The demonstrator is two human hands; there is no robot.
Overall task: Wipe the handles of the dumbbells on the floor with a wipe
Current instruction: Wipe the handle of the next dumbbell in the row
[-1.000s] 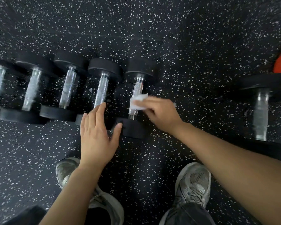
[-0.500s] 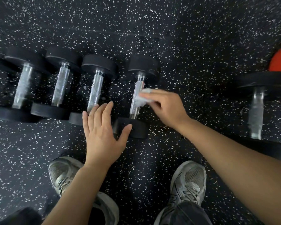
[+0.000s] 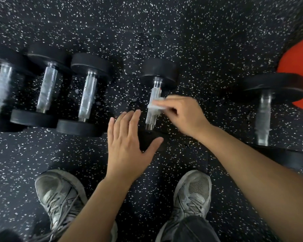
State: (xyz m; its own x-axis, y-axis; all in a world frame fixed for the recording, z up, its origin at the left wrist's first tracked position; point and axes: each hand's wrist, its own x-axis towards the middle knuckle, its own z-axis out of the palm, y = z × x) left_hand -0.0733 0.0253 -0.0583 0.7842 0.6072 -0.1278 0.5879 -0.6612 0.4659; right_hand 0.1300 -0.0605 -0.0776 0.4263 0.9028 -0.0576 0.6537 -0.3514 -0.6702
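A small dumbbell with black heads lies in the middle of the speckled floor, its knurled metal handle [image 3: 152, 105] pointing away from me. My right hand [image 3: 184, 116] pinches a white wipe [image 3: 156, 105] against the middle of that handle. My left hand [image 3: 128, 144] is flat with fingers spread, resting on the dumbbell's near head [image 3: 157, 142], which it partly hides. Three more dumbbells [image 3: 87, 98] lie side by side to the left. A larger dumbbell [image 3: 264, 116] lies to the right.
My two grey sneakers [image 3: 192, 194] stand just behind the dumbbell row. A red-orange round object [image 3: 299, 70] sits at the right edge behind the large dumbbell. Black speckled rubber floor [image 3: 164, 28] stretches beyond the row.
The middle dumbbell now sits further from the row on the left. My right hand with the wipe slid along its handle. My left hand shifted onto the near head.
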